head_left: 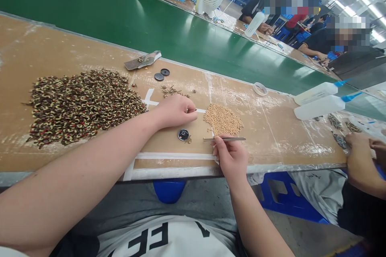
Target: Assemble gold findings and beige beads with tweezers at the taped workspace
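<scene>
My right hand [231,153] grips a pair of metal tweezers [233,139], their tips pointing left. Just beyond it lies a pile of small tan beads [223,118]. My left hand [177,111] is closed over the table, with thumb and fingertips pinched together; a tiny dark bit shows at the fingertips, too small to name. Between my hands sits a small round dish of black liquid [183,135], with a smear beside it. Several small loose pieces [173,90] lie beyond my left hand. A large heap of small brown, cream and red pieces [87,104] spreads to the left.
Two black round lids [159,76] and a bent scoop-like sheet [143,60] lie near the green conveyor belt [126,20]. A tape roll [259,88] and white squeeze bottles [319,107] stand to the right. A co-worker's hands [358,142] are at far right; others work across the belt.
</scene>
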`<state>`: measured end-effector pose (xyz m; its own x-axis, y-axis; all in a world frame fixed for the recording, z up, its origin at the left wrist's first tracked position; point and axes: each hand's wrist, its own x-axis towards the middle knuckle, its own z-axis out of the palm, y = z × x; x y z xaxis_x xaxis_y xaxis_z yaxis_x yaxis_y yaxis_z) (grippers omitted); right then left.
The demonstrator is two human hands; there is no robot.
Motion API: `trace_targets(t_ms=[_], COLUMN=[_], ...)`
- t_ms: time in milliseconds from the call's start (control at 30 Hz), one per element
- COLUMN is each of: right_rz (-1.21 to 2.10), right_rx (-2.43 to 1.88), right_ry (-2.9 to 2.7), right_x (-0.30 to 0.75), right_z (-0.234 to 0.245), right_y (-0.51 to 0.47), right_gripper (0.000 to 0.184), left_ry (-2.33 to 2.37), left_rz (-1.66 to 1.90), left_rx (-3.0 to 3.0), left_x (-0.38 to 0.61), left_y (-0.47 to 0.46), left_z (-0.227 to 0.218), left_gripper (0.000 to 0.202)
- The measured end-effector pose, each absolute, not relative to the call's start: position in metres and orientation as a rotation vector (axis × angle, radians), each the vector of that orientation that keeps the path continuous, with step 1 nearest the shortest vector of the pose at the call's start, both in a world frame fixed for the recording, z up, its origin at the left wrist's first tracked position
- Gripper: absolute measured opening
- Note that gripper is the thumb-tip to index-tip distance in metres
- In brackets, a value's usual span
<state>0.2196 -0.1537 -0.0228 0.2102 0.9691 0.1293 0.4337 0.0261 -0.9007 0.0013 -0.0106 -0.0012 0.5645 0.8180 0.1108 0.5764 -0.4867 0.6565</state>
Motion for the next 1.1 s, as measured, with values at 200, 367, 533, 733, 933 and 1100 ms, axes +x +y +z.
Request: trace_targets(t_ms=[200, 367, 533, 733, 933, 1100], right_rz=[0.726, 0.727, 0.782, 0.854, 0.863, 0.881], right_rx=[-1.533, -1.527, -1.476, -1.453, -1.449, -1.445], right_ry=[-1.318, -1.279, -1.247, -1.337, -1.350, -1.362], right_x=[0.217, 0.217, 0.227, 0.235, 0.235, 0.236], right_z=[-0.021, -0.021, -0.023, -0.024, -0.024, -0.024], right_y=[-0.154, -0.152, -0.143, -0.139, -0.139, -0.138], right_gripper=[0.032, 0.033, 0.030, 0.029, 0.026, 0.024], left_ry=[1.104, 1.089, 1.080, 1.102, 1.102, 0.995], left_rz=[0.562, 0.584, 0.601, 0.566, 0.576, 0.700], left_rx=[2.252, 2.247, 2.235, 2.264, 2.272, 2.265], left_x=[0.001, 0.001, 0.002, 0.001, 0.001, 0.003], left_y=[-0.009, -0.009, -0.009, -0.008, -0.007, -0.008], left_z=[-0.004, -0.004, -0.005, -0.006, -0.004, 0.000], left_gripper=[0.034, 0.035, 0.036, 0.034, 0.033, 0.034])
